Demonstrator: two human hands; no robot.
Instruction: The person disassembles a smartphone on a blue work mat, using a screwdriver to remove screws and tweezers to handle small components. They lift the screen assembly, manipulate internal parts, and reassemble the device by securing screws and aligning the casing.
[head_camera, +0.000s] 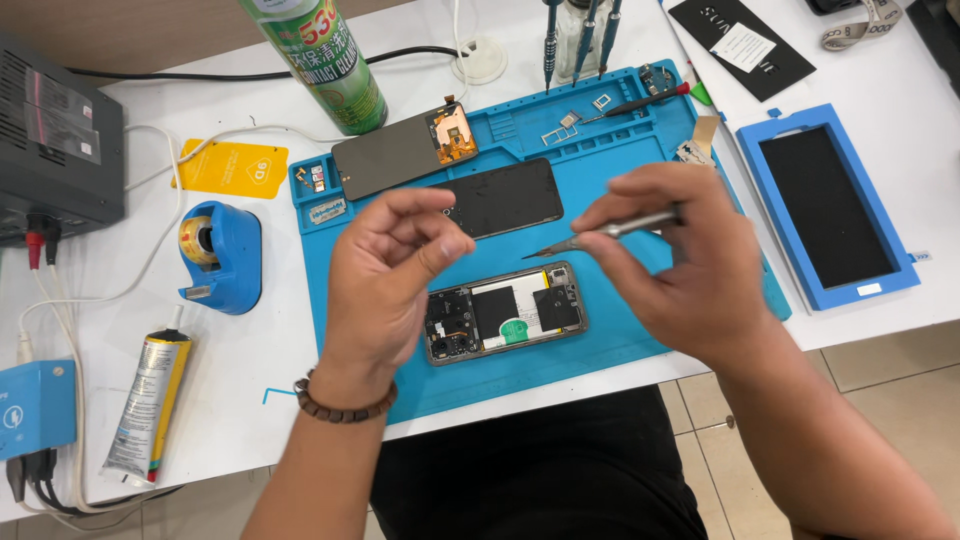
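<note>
I see the opened phone (505, 313) lying lengthwise left-right just below both hands; right hand (670, 262) pinches tweezers (600, 233), left hand (392, 272) pinches fingertips together, seemingly empty.

We count one opened phone (505, 313), two loose screen panels (404, 152) (500, 197), one spray can (320, 62), one glue tube (148, 405), one tape dispenser (218, 256).

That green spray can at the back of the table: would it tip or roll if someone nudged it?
The green spray can is tall and narrow and stands upright, so a nudge near its top would probably tip it. Its round body would then likely roll across the smooth white table.
</note>
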